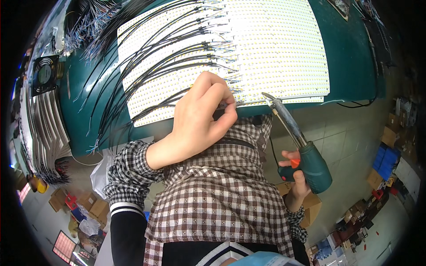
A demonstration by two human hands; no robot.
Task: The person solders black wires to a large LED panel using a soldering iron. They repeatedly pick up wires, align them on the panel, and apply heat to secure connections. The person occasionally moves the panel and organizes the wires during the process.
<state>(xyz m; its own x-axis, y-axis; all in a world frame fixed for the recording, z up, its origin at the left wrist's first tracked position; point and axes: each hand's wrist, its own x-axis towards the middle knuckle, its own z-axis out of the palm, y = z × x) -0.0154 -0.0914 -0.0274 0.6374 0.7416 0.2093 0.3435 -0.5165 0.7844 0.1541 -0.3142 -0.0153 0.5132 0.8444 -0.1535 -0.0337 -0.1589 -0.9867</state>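
White LED strip boards, dotted with small yellow chips, lie side by side on the green table. Black cables run across their left half, and their thin coloured wire ends meet the boards along the middle. My left hand is closed at the nearest board, thumb and forefinger pinching the end of a black cable; the fingers mostly hide the pinched part. My right hand grips a green soldering gun with a red trigger. Its metal tip points up and left, close over the near edge of the boards, right of my left fingertips.
At the far left are a bundle of loose wires, a black fan and a stack of white boards with wires. A black cord hangs over the table's right edge. Cartons and blue boxes stand on the floor.
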